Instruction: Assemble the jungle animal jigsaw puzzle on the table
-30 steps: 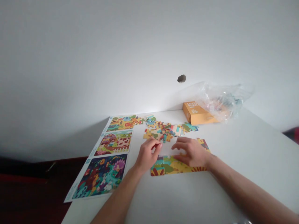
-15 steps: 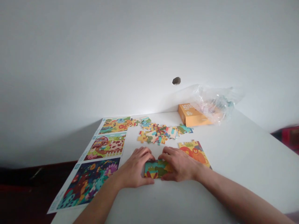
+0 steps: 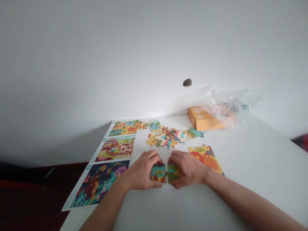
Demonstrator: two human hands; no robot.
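Note:
My left hand (image 3: 149, 171) is closed around the left and outer edges of a puzzle piece (image 3: 158, 174) with a green crocodile head on teal and yellow. Another puzzle piece (image 3: 172, 173), showing green crocodile body, is gripped by my right hand (image 3: 186, 169). Both pieces lie flat on the white table, side by side, with a narrow gap between their facing edges. Just beyond my right wrist lies a joined section of puzzle with orange lions (image 3: 204, 157), its near part covered by the forearm.
Loose puzzle pieces (image 3: 166, 134) form a pile behind my hands. A picture sheet (image 3: 117, 150) with three printed scenes lies along the table's left edge. At the back right stand an orange puzzle box (image 3: 204, 120) and a clear plastic bag (image 3: 231, 107), against the wall.
The two crocodile pieces were pressed together and now sit slightly apart, my right hand having shifted right relative to the left. The whole view has moved a little.

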